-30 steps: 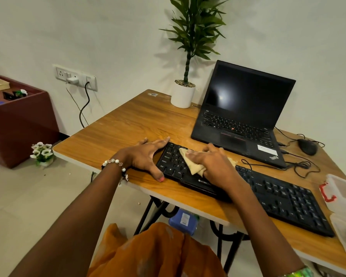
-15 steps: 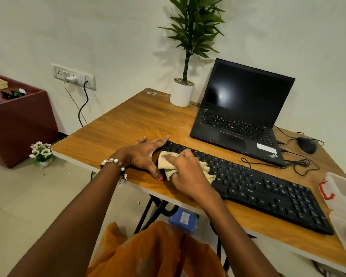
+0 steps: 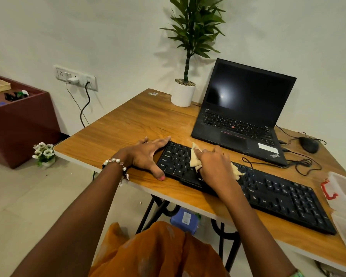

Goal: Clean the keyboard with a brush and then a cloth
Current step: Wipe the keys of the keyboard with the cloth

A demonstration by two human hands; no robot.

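Wiping with the cloth (image 3: 196,159), the right hand (image 3: 214,165) grips it over the keyboard (image 3: 278,196) on the tabletop (image 3: 128,124); the flat left hand (image 3: 148,154) steadies the end. Next, probably the untouched right-side keys.

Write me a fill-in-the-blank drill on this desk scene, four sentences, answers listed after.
1. The right hand presses a ____ onto the keyboard.
2. The left hand steadies the keyboard's ____ end.
3. The laptop lid is ____.
4. The white pot holds a ____.

Missing words: cloth; left; open; plant
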